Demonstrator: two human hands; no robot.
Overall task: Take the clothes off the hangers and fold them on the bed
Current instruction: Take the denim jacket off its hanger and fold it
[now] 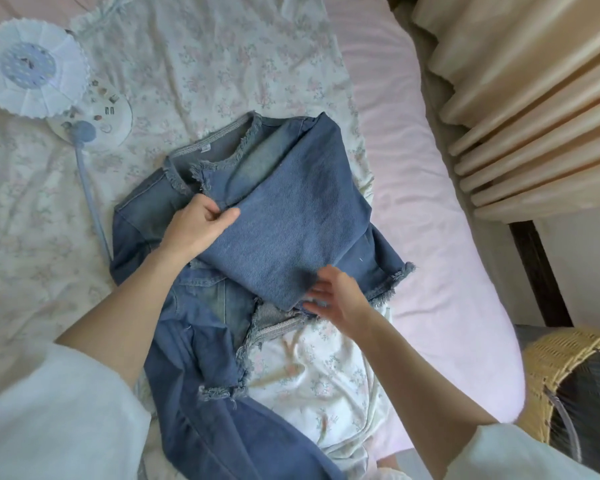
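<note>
Left hand (201, 225): fingers are curled and the thumb is laid over an edge of the folded-over panel of the denim jacket (281, 216); the fabric is pinched there, near the frayed neckline. Right hand (336, 296): fingers are spread and nearly straight, tips laid at the lower frayed edge of the same panel; motion blur is present, so whether cloth is gripped or only touched cannot be told. Both forearms are bare, with white sleeves (59, 410) pushed up.

Jacket position: spread flat on the floral bedspread (194, 57), mid-bed, one half folded across the other. Fringed hems are seen at the collar, at the right corner and on a lower flap. The lower part of the garment is cut off by the bottom of the view and partly covered by the left forearm.

Bedspread is laid over a pink sheet (413, 168), exposed along the right side.

Upper left: a white table lamp (32, 67) with pleated shade is lying on the bedspread, its round base (101, 123) bearing small items too small to be identified; a pale blue cord (90, 202) is run from it toward the jacket and is lost under the denim.

Right edge: cream curtains (534, 109), a dark wooden post (534, 271), and a wicker basket (561, 368) with dark contents not made out.
</note>
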